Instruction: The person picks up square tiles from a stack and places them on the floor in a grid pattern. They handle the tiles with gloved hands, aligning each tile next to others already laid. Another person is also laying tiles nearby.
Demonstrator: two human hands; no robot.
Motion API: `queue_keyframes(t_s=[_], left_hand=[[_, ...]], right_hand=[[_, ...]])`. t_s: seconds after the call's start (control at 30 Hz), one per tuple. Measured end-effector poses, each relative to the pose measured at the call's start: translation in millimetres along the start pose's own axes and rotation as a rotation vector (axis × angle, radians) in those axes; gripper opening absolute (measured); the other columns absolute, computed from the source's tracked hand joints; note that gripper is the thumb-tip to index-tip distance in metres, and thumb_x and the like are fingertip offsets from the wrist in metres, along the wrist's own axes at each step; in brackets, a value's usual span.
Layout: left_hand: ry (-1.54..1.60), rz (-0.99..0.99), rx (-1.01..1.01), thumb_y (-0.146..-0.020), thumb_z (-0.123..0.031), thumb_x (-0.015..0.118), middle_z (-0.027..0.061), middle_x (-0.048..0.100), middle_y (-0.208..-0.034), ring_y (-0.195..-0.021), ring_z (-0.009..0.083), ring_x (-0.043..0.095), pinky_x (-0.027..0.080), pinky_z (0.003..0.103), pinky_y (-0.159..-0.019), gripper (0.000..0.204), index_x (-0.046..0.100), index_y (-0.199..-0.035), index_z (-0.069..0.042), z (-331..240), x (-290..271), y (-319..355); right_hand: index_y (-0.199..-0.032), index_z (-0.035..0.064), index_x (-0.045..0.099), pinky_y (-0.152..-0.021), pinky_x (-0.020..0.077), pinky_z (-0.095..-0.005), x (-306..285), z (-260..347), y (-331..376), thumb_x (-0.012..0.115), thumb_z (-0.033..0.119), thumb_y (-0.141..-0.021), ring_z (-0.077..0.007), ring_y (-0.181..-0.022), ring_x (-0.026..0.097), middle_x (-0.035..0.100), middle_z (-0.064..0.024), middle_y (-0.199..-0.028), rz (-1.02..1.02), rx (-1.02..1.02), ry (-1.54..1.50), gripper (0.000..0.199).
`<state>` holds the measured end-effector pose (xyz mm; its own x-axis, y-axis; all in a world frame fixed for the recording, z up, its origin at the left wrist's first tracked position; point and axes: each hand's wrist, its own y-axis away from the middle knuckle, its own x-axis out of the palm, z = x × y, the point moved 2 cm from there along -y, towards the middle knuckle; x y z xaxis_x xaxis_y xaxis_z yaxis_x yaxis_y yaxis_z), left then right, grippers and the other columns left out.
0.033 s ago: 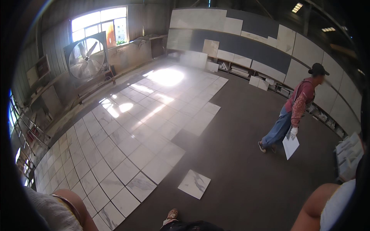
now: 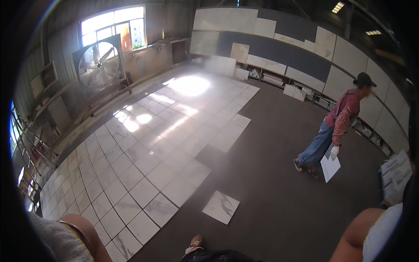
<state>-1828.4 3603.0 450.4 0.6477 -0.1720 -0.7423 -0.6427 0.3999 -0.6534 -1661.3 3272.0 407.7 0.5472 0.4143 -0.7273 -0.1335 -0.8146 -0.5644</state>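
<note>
Neither of my hands shows; both are outside the picture. My left arm (image 2: 85, 231) is bent at the lower left, beside the laid tiles. My right arm (image 2: 358, 231) is bent at the lower right, over dark floor. Ahead of my shoe (image 2: 196, 241) a single white marble-look tile (image 2: 221, 207) with grey veins lies apart on the floor. To its left spreads a field of square white veined tiles (image 2: 162, 178) with a stepped edge. At the right a person (image 2: 345, 111) in a red top, jeans and dark cap carries a white tile (image 2: 330, 168) low in a gloved hand.
A large fan (image 2: 99, 64) stands by the window at the far left. Slabs and panels (image 2: 301, 46) line the back wall, with shelves of tile pieces (image 2: 273, 78) below. Stacked pale tiles (image 2: 395, 174) stand at the right edge. Sunlight glares on the far tiles.
The other person has stepped slightly to the right with the white tile. The scene has shifted a little in the picture. My arms look the same.
</note>
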Motion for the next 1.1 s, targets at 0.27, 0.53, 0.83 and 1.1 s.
queue_keyframes(t_s=[0.27,0.53,0.83,1.1], left_hand=[[-0.037,0.024,-0.023,-0.084,-0.015,0.068,0.0121,0.068,-0.085,-0.073,0.0258,0.062,0.050,0.039,-0.068,0.019,0.069,-0.097,-0.001,3.1,3.8,10.2],[-0.070,0.060,-0.050,-0.084,-0.011,0.069,0.0127,0.069,-0.086,-0.073,0.0259,0.063,0.051,0.039,-0.068,0.018,0.070,-0.098,0.000,15.8,-0.8,13.6],[-0.091,-0.006,-0.177,-0.083,-0.007,0.069,0.0134,0.070,-0.087,-0.073,0.0261,0.064,0.052,0.039,-0.068,0.018,0.071,-0.100,0.000,45.8,-8.3,39.6],[0.033,0.206,-1.044,-0.083,-0.014,0.076,0.0067,0.069,-0.089,-0.074,0.0197,0.068,0.053,0.032,-0.070,0.033,0.070,-0.114,-0.009,128.0,176.4,240.1]], right_hand=[[-0.129,0.0004,0.060,-0.075,0.0543,-0.0308,2.6,5.5,0.4,0.072,0.007,-0.087,-0.0186,-0.087,0.063,0.064,-0.0115,-0.109,0.023,-0.016,0.013,0.044],[-0.130,0.0007,0.061,-0.075,0.0540,-0.0303,6.3,6.6,-9.6,0.073,0.006,-0.087,-0.0178,-0.087,0.063,0.064,-0.0109,-0.109,0.039,-0.027,0.011,0.045],[-0.130,0.0011,0.061,-0.076,0.0538,-0.0297,18.8,5.1,-25.7,0.073,0.004,-0.087,-0.0169,-0.087,0.063,0.064,-0.0102,-0.109,0.032,0.008,-0.011,0.045],[-0.131,0.0014,0.062,-0.076,0.0536,-0.0291,146.2,-2.9,65.5,0.073,0.002,-0.086,-0.0161,-0.087,0.063,0.063,-0.0096,-0.109,0.058,0.914,-0.249,0.046]])
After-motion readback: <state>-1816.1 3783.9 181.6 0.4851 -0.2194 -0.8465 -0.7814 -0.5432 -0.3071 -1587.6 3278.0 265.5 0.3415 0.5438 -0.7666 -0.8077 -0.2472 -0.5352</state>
